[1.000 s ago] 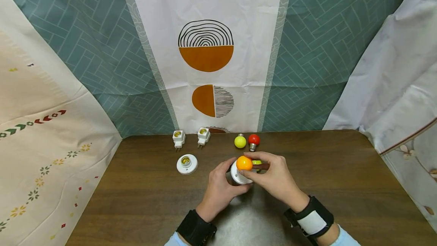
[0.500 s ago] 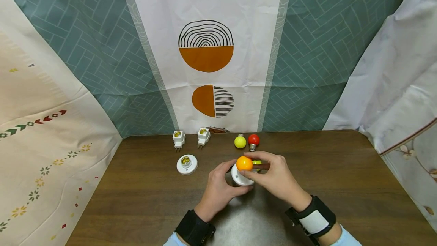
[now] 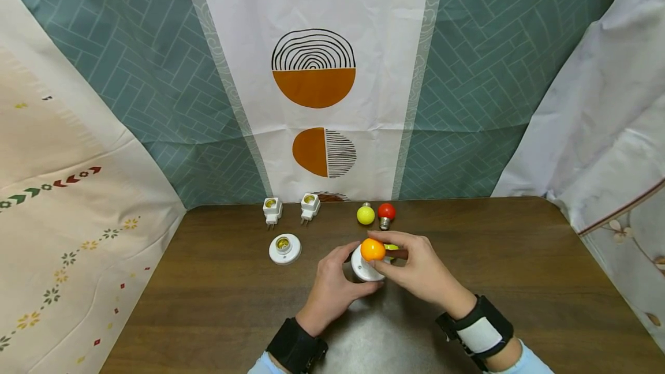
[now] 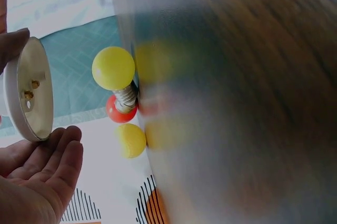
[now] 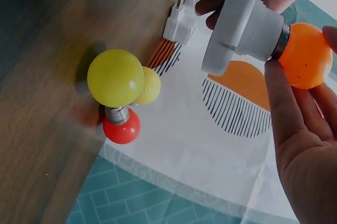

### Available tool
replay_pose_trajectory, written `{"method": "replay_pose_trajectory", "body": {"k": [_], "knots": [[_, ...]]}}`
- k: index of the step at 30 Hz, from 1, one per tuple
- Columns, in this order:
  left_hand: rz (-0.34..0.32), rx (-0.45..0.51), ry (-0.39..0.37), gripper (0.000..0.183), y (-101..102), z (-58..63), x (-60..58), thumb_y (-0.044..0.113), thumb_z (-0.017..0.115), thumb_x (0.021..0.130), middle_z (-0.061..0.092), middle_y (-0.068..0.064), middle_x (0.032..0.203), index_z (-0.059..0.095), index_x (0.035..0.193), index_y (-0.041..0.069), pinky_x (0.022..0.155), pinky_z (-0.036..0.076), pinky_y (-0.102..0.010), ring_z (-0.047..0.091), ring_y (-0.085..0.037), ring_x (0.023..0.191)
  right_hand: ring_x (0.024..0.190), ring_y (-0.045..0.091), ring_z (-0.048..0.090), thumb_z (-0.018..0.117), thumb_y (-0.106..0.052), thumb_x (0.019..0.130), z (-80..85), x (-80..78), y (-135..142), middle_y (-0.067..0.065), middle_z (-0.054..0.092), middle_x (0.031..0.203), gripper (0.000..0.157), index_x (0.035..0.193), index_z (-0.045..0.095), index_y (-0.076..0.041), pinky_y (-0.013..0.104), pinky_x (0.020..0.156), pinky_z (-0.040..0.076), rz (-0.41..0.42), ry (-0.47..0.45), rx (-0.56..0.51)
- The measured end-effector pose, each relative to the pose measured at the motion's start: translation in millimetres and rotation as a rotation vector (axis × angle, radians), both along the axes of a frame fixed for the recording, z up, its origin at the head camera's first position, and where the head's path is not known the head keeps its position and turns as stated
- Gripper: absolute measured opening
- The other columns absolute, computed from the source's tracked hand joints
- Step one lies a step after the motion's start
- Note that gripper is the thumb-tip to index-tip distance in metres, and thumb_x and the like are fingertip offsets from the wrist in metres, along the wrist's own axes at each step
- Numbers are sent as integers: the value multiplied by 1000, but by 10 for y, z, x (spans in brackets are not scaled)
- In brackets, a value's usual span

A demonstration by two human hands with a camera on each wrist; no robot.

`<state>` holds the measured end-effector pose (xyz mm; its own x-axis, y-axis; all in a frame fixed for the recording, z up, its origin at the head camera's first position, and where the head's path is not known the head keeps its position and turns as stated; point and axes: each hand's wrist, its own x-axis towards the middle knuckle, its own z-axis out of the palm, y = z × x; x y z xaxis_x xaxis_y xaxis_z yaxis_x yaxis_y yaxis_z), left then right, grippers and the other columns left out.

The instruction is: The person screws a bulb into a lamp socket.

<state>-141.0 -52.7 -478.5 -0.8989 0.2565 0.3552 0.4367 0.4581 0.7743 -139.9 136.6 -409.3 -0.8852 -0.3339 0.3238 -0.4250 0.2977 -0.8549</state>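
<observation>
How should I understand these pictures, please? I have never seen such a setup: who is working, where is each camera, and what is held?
There is no machine here: a person works bare-handed. The wide view comes from a camera on the person's head, looking forward and down; the two close views come from cameras worn on the wrists, near the black bands, so they look tilted.

On the brown table lie two yellow bulbs, a red bulb, two white plug-in sockets and a round white socket. The left hand holds another such round base by its edge, raised off the table. The right hand holds an orange bulb at that base's mouth.
</observation>
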Motion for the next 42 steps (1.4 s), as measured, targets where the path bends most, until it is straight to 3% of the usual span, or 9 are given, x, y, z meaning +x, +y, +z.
{"method": "replay_pose_trajectory", "body": {"k": [6, 14, 19, 25, 29, 36, 42], "knots": [[6, 3, 7, 73, 3, 14, 7, 48, 80, 65, 53, 12, 116, 51, 128, 25, 85, 45, -36, 50, -5, 104, 98, 21, 59, 73, 1, 73, 218, 107, -57, 5, 62, 112, 43, 115, 63, -4, 40, 74, 50, -21, 29, -35], [26, -2, 25, 72, 20, 36, 17, 49, 79, 66, 53, 13, 118, 52, 128, 26, 85, 45, -38, 50, -5, 105, 93, 11, 60, 79, -25, 72, -78, -10, -18, -2, 64, 107, 42, 111, 66, -16, 30, 70, 50, -73, 94, -81], [26, 6, 18, 72, 35, 55, 18, 48, 79, 66, 52, 13, 118, 52, 128, 25, 85, 45, -39, 50, -5, 106, 91, 11, 61, 80, -27, 70, -90, -17, -20, -2, 64, 107, 42, 109, 66, -19, 31, 68, 51, -89, 103, -104], [30, 2, 24, 72, 34, 62, 13, 48, 79, 65, 52, 13, 117, 52, 128, 26, 86, 44, -39, 50, -5, 106, 100, 10, 57, 78, -28, 73, -61, -25, 26, -5, 60, 114, 48, 117, 62, -20, 30, 79, 48, -39, 69, -40], [26, -2, 32, 73, 26, 61, 18, 49, 79, 66, 53, 12, 117, 51, 129, 24, 86, 44, -40, 50, -6, 105, 104, 11, 55, 77, -21, 75, 6, 7, 22, -5, 58, 120, 50, 122, 59, -18, 31, 82, 46, -11, 41, 9], [24, -25, 36, 82, 21, 49, 29, 49, 79, 66, 52, 9, 120, 48, 135, 17, 88, 42, -34, 50, -8, 107, 103, 20, 57, 71, -1, 77, 259, 132, -29, 2, 58, 119, 46, 121, 59, -4, 37, 80, 47, 41, 43, -3], [13, -17, 41, 73, 35, 40, 9, 49, 80, 65, 52, 14, 118, 53, 128, 24, 87, 43, -34, 49, -4, 105, 102, 21, 58, 72, -1, 76, 296, 144, -24, 3, 60, 116, 43, 117, 61, -3, 37, 78, 49, 33, 41, -14]]}}
